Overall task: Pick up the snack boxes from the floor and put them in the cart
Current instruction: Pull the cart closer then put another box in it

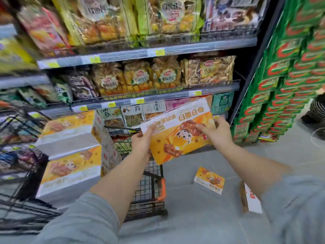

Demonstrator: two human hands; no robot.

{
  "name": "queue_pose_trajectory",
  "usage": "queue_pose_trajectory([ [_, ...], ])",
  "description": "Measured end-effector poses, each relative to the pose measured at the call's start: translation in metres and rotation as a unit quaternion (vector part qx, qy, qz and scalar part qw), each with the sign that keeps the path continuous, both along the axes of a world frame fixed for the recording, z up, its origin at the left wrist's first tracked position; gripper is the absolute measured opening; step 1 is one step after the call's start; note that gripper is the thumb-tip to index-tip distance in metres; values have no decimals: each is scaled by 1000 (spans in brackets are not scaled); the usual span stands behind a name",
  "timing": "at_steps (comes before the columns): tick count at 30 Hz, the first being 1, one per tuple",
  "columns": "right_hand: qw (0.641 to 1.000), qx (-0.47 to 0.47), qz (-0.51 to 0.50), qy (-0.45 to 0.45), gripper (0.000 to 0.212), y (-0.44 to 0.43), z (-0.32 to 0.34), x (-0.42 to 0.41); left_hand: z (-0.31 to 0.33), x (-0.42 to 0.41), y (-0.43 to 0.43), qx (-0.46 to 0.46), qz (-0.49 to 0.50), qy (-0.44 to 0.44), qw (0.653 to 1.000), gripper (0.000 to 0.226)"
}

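Note:
Both my hands hold a flat orange-and-white snack box [177, 132] up in the air, over the right end of the black wire cart [149, 189]. My left hand [143, 140] grips its left edge and my right hand [215, 131] grips its right side. Two more such boxes [70, 148] are stacked in the cart, on the left. Another small snack box [209, 180] lies flat on the grey floor, right of the cart. A further box [250, 199] stands on edge on the floor, partly behind my right arm.
Shelves of bagged snacks [140, 76] stand right behind the cart. A tall stack of green cartons [284, 76] rises on the right. A person in a striped sleeve [316, 110] crouches at the far right edge. A second black cart [15, 131] is at the left.

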State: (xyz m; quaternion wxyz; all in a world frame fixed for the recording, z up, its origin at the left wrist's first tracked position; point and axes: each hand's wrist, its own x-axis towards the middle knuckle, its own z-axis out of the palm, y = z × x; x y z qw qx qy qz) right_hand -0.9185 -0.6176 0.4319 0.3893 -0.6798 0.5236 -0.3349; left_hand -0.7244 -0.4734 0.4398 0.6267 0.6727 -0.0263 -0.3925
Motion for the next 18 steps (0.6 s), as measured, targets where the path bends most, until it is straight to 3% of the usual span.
queue_pose_trajectory([
  [4,996,-64,59,-5,57,19,47,56,15,42,53,-21,-41,83,996,132],
  [8,993,-65,98,-20,59,33,70,99,17,69,80,-80,15,50,995,132],
  [11,992,-18,120,-44,67,40,74,129,39,84,98,-116,38,49,991,110],
  [15,986,67,106,-105,63,41,77,160,54,91,118,-65,47,13,997,60],
  [17,984,90,96,-124,67,37,77,181,51,96,120,-73,32,11,997,59],
  [18,980,107,87,-145,80,37,80,191,48,100,120,-82,45,17,995,60],
])
